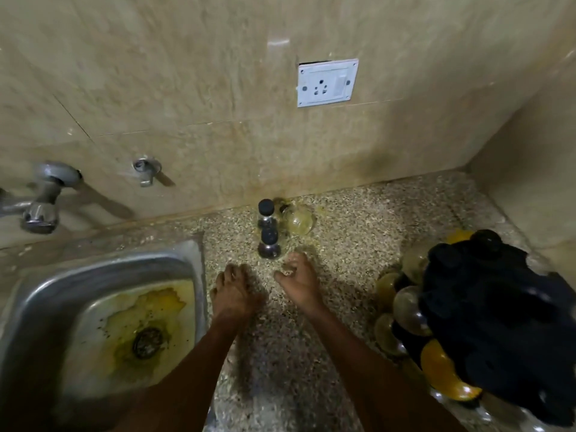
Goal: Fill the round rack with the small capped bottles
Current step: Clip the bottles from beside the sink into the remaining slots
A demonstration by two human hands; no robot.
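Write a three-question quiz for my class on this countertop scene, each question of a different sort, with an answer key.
1. True or false: the right hand grips a bottle.
2. Multiple choice: the two black-capped bottles, near one and far one, stand
A. in the sink
B. upright on the speckled counter, beyond the hands
C. in the rack
3. Short answer: what lies to the left of the left hand?

Key
1. False. It holds no bottle; its fingers hang loosely curled just short of the near one.
2. B
3. The steel sink, its basin stained yellow.
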